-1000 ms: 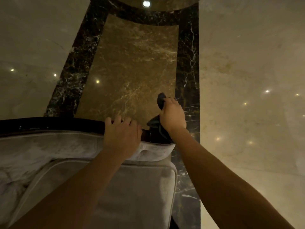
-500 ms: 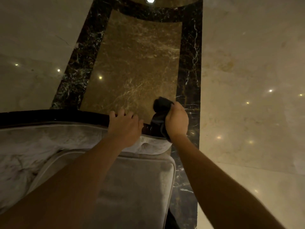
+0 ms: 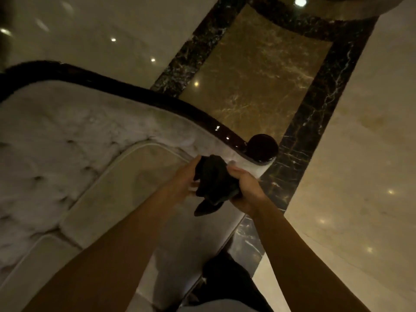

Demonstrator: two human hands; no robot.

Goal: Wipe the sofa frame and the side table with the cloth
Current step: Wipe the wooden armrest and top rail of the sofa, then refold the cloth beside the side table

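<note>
Cloth, centre frame: we now grip it in right hand and left hand, the latter lifted off the sofa frame; wiping paused, likely refolding.

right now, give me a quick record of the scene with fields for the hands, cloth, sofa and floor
cloth: dark, bunched, held over the sofa seat, not on the frame
right hand: grips the cloth's right side
left hand: against the cloth's left side, fingers hidden behind it
sofa frame: dark glossy wood, curved, ends in a round knob
seat cushion: pale, piped edge
floor: polished marble, dark border
side table: not in view
</note>
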